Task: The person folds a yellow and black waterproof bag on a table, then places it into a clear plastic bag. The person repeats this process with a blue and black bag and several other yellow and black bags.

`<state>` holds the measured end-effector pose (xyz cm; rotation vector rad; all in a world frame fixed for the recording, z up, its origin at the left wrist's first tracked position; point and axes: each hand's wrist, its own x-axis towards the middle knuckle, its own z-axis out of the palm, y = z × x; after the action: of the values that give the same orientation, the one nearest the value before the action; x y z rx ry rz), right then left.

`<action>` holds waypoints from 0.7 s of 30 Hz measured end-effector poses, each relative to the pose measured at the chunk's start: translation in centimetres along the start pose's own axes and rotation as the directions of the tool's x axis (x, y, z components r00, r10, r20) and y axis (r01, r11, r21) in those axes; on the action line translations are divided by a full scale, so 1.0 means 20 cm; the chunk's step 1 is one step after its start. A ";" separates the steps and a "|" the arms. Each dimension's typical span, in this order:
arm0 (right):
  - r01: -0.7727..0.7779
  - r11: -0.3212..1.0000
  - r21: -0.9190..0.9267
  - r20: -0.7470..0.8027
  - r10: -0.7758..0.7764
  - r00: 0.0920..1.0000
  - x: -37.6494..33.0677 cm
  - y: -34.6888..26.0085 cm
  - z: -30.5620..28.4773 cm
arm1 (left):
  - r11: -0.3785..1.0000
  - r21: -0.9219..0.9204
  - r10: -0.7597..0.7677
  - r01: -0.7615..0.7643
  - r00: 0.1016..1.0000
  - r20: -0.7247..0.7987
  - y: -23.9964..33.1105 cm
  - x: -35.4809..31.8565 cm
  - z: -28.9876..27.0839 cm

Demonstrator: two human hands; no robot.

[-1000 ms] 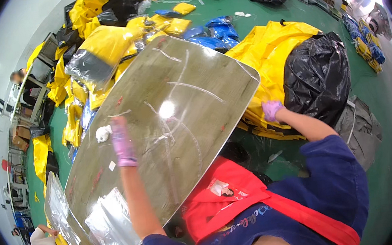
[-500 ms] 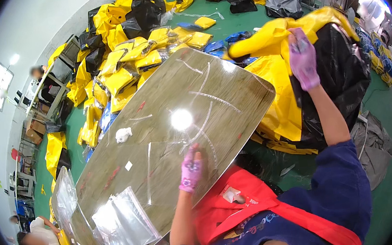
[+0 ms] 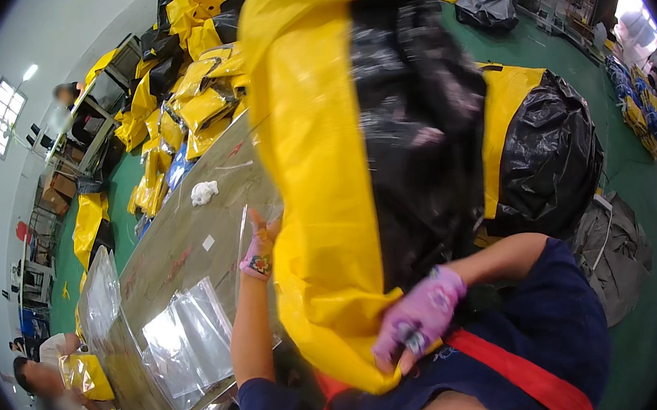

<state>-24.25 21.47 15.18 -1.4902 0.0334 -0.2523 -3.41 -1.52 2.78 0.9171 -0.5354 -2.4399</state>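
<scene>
A large yellow and black garment (image 3: 354,146) hangs in front of me, lifted over the shiny metal table (image 3: 180,244). My right hand (image 3: 419,319), in a purple glove, grips the garment's lower yellow edge close to my chest. My left hand (image 3: 259,248), also gloved in purple, reaches up against the garment's left yellow edge above the table; its fingers are partly hidden by the fabric. A stack of clear plastic bags (image 3: 186,340) lies on the table near me.
A white crumpled rag (image 3: 204,192) lies on the table. Piles of yellow and black garments (image 3: 547,150) cover the green floor to the right and behind the table. A person (image 3: 59,385) sits at the lower left; another stands by shelves at the far left.
My right hand has pulled the yellow and black garment up from the pile on the right and in front of me. My left hand has come off the table to the garment's edge.
</scene>
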 end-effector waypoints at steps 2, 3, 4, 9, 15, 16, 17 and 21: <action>-0.135 0.943 -0.304 -0.329 0.029 0.944 -0.07 0.04 -0.10 | 0.916 0.278 0.331 -0.289 0.937 -0.116 0.01 -0.06 -0.31; -0.303 0.807 -0.508 -0.568 -0.049 0.821 -0.16 0.07 -0.14 | 0.845 0.370 0.461 -0.386 0.876 -0.140 0.07 -0.15 -0.41; -0.488 0.571 -0.660 -0.693 -0.212 0.689 -0.23 0.09 -0.19 | 0.774 0.436 0.571 -0.459 0.804 -0.166 0.16 -0.28 -0.48; -0.895 0.240 -0.376 -0.893 0.164 0.419 -0.47 0.41 -0.41 | -0.112 0.962 0.939 -0.249 0.291 0.185 0.37 -0.83 -0.34; -0.990 0.143 -0.008 -0.713 -0.695 -0.094 -0.41 0.19 -1.02 | 0.885 0.364 0.425 -0.289 0.823 -0.378 0.19 -0.88 -1.01; -0.987 0.112 0.114 -0.771 -0.617 -0.159 -0.45 0.27 -1.15 | 0.954 0.105 0.300 -0.281 0.887 -0.351 0.15 -0.85 -1.07; -0.971 0.055 0.235 -0.817 -0.529 -0.227 -0.50 0.35 -1.29 | 0.940 0.146 0.340 -0.308 0.851 -0.400 0.12 -0.79 -1.06; -0.973 0.219 0.078 -0.978 -0.173 -0.117 -0.64 0.52 -1.50 | 0.873 0.252 0.488 -0.418 0.734 -0.473 0.13 -0.77 -1.06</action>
<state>-40.51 -4.83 0.62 -1.7487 2.3861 -0.4822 22.13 0.89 -2.99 1.2754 -0.6277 -1.6321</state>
